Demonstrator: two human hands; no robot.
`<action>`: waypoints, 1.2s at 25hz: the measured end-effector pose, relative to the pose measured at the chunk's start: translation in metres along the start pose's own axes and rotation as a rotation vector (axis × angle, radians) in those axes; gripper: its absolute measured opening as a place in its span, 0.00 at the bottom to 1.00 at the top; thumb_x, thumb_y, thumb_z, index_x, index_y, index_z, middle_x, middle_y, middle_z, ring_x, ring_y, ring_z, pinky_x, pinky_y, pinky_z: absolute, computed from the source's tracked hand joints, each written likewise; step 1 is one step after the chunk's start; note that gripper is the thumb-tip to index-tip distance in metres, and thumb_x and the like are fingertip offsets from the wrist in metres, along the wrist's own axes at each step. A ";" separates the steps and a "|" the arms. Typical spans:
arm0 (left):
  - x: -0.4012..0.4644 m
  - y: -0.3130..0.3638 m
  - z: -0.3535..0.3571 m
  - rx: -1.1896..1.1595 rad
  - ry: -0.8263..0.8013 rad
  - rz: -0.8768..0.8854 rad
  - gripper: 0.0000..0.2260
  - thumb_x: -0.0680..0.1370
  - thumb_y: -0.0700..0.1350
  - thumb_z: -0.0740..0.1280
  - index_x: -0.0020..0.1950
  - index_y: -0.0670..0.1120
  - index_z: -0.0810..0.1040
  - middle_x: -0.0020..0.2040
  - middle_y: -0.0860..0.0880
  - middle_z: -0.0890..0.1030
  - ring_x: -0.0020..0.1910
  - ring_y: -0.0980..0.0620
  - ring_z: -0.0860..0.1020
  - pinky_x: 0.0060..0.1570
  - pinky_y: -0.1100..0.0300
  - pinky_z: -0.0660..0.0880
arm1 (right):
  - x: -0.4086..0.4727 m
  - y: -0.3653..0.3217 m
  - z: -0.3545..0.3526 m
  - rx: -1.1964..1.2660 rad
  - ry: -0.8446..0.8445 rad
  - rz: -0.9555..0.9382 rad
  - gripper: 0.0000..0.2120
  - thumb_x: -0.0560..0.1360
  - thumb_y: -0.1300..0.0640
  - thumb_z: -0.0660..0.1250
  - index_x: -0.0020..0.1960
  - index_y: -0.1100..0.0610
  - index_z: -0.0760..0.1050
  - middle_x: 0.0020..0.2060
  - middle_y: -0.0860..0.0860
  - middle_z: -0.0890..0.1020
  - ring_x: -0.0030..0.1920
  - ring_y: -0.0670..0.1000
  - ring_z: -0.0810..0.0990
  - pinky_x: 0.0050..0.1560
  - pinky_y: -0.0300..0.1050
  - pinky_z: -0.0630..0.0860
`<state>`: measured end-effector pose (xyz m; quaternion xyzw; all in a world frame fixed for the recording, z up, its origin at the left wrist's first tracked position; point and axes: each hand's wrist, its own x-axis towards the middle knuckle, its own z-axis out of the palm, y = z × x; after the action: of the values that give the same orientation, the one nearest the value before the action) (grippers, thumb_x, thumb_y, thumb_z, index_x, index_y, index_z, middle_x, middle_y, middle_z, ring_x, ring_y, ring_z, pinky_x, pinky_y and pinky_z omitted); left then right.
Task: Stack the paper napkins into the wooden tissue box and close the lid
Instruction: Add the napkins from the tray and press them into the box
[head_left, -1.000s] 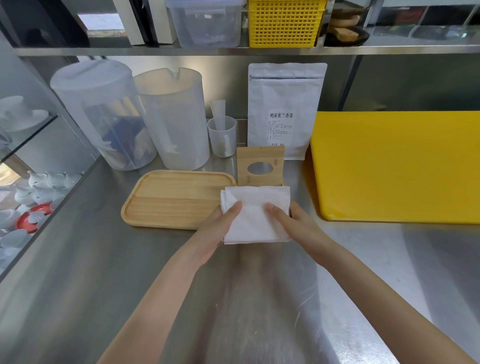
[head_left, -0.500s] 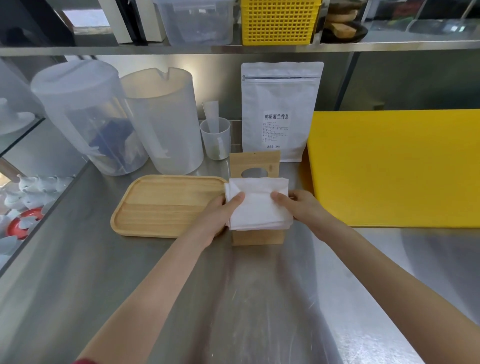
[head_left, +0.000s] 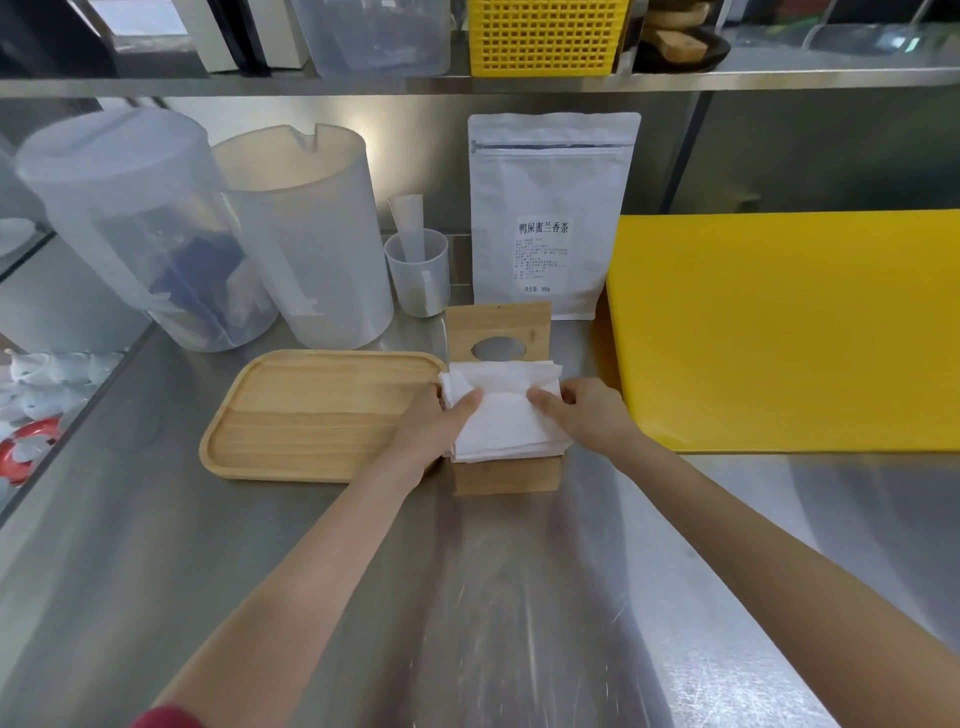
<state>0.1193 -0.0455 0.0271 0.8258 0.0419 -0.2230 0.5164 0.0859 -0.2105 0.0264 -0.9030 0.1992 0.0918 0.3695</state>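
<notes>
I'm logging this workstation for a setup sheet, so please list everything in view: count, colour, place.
paper napkins: one stack, white, on top of the box, held at both sides
wooden tissue box: one, tan, centre of counter
lid: one, tan, oval hole, raised behind the napkins
wooden tray: one, tan, left of box
pitchers: two, translucent, back left
measuring cup: one, clear, beside pitchers
pouch: one, white, back centre
cutting board: one, yellow, right
basket: one, yellow, on shelf
left hand: one, gripping napkins
right hand: one, gripping napkins
</notes>
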 end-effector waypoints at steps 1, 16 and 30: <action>0.000 0.000 0.000 0.001 -0.001 0.007 0.20 0.77 0.51 0.63 0.65 0.42 0.71 0.62 0.45 0.77 0.60 0.46 0.76 0.57 0.55 0.72 | -0.001 0.000 0.001 0.013 0.004 0.004 0.17 0.77 0.45 0.60 0.40 0.59 0.71 0.34 0.52 0.74 0.30 0.45 0.70 0.28 0.35 0.63; 0.004 -0.012 0.009 0.354 0.072 0.105 0.28 0.78 0.53 0.61 0.72 0.41 0.58 0.71 0.41 0.62 0.68 0.42 0.68 0.63 0.54 0.66 | -0.003 0.002 0.023 -0.017 0.149 0.022 0.19 0.75 0.52 0.66 0.59 0.62 0.68 0.57 0.60 0.77 0.54 0.58 0.77 0.51 0.50 0.75; 0.001 -0.003 -0.006 0.716 0.186 0.439 0.26 0.76 0.54 0.62 0.71 0.44 0.63 0.70 0.44 0.66 0.69 0.45 0.64 0.65 0.53 0.63 | -0.028 -0.005 -0.007 -0.259 0.205 -0.363 0.27 0.75 0.51 0.66 0.70 0.59 0.62 0.66 0.57 0.69 0.65 0.56 0.71 0.62 0.49 0.71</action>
<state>0.1216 -0.0392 0.0264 0.9587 -0.1688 -0.0330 0.2266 0.0630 -0.2044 0.0431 -0.9684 0.0567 -0.0433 0.2391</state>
